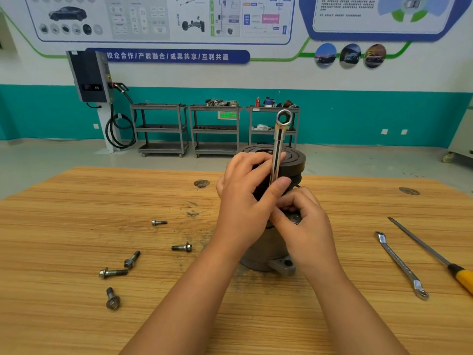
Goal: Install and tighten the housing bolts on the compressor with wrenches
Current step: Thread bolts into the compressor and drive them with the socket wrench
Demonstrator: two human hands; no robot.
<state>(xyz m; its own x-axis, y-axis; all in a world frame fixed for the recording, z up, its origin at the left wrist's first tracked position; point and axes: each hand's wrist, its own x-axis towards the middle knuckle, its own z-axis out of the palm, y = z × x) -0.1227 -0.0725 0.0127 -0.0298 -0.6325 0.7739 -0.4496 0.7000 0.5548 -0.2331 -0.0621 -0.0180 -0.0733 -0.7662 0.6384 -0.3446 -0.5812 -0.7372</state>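
Compressor (261, 252) stands on end on the tabletop (76, 226), pulley end farthest from me. My left hand (243, 198) reaches in from its left, thumb and fingers clamping a ring wrench (280, 139) upright against it, ring end above the pulley. My right hand (304, 226), at its near right, pinches a bolt (296, 218) on the housing. Five loose bolts (181, 248) lie left of the compressor; a second wrench (399, 263) and a yellow-handled screwdriver (422, 244) lie well to its right.

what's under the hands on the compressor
The grey compressor housing shows below the left hand and right hand. The wrench rises above; its lower end and what it fits on are covered.
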